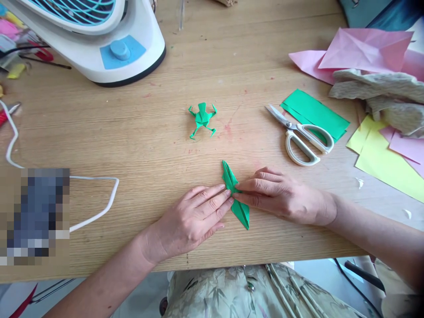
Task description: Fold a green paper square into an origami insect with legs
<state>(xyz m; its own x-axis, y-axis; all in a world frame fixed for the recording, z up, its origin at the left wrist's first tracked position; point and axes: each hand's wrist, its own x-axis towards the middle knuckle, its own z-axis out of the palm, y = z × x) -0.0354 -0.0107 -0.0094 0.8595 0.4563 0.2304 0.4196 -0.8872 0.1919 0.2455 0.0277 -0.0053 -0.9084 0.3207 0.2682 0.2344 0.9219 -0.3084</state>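
A narrow folded green paper point(240, 213), pointed at both ends, lies slantwise on the table near its front edge. My left hand point(195, 216) rests beside it with the fingers stretched out, fingertips pressing on the paper's left middle. From the other side, my right hand point(281, 194) has its bent fingers closed on the paper's middle; its thumb is mostly hidden. Just beyond my hands stands a green origami frog point(202, 117) with its four thin legs spread, touched by neither hand.
White-handled scissors point(293, 128) lie partly over green paper sheets point(318, 112) at right. Beyond are yellow paper point(387, 163), pink folded paper point(367, 48) and a crumpled grey-brown piece point(380, 86). A white fan point(139, 48) stands back left; a white cable point(111, 201) runs at left.
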